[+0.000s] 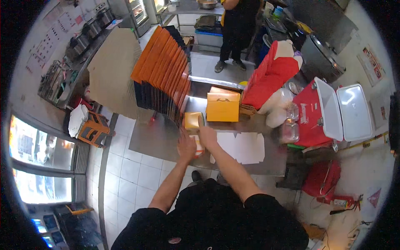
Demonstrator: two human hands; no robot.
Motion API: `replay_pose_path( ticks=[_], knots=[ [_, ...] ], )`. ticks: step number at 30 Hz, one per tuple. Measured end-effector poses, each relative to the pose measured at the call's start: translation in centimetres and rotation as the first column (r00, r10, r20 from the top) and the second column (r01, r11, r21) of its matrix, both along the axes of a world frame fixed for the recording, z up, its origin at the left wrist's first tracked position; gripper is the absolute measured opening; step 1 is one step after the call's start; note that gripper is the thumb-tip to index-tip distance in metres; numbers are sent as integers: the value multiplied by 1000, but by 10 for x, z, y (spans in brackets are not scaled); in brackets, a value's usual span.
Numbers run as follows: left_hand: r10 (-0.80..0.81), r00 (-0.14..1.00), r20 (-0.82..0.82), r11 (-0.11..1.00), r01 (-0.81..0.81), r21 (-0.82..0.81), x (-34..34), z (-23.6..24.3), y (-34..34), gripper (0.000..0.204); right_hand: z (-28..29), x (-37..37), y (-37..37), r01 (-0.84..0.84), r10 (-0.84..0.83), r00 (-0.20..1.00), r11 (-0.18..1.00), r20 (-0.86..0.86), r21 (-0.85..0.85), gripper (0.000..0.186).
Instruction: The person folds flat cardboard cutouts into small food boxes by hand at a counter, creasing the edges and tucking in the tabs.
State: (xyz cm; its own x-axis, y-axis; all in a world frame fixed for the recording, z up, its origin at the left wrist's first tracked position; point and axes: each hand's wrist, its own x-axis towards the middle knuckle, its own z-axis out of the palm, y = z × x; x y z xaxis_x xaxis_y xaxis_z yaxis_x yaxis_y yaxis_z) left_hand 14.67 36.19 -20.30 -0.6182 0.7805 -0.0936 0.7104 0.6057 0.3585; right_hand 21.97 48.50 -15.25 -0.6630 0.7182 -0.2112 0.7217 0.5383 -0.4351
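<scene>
At the near edge of the grey worktable (146, 141), both my hands are on a small yellow carton box (192, 121). My left hand (186, 146) is closed at its left side, with fingers reaching up along the edge. My right hand (207, 135) grips it from the right, one finger over its yellow face. A white piece with orange-red marks (199, 146) shows between the hands; whether it belongs to the same box I cannot tell. To the right lies a flat white carton sheet (241, 148). A larger yellow box (223, 110) stands just beyond my right hand.
Stacked orange cartons (160, 62) lean at the far left of the table. A red cloth-like bag (268, 75), clear plastic containers (289, 129) and an open red cooler (310, 114) are on the right. Another person (239, 31) stands beyond the table.
</scene>
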Motion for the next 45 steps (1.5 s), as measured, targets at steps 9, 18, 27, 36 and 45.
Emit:
replay_pose_path(
  ticks=[9, 18, 27, 36, 45],
  knots=[
    [8, 1000, 16, 943, -13, 333, 8, 12, -22, 76, -3, 111, -16, 168, -166, 957, 986, -236, -14, 83],
    [-541, 840, 38, 647, 388, 656, 74, 94, -55, 46, -16, 203, -65, 3, -29, 998, 924, 63, 382, 76],
    [-540, 824, 173, 842, 525, 127, 102, 6, -30, 67, -48, 227, -20, 10, 30, 985, 971, -167, 238, 44],
    [-430, 795, 429, 902, 352, 251, 110, 1, -21, 82, -54, 286, 1, 858, -880, 475, 460, -13, 231, 76],
    [-471, 811, 347, 841, 293, 455, 113, 21, -20, 70, -59, 289, 9, 892, -826, 452, 420, -337, 167, 42]
  ],
)
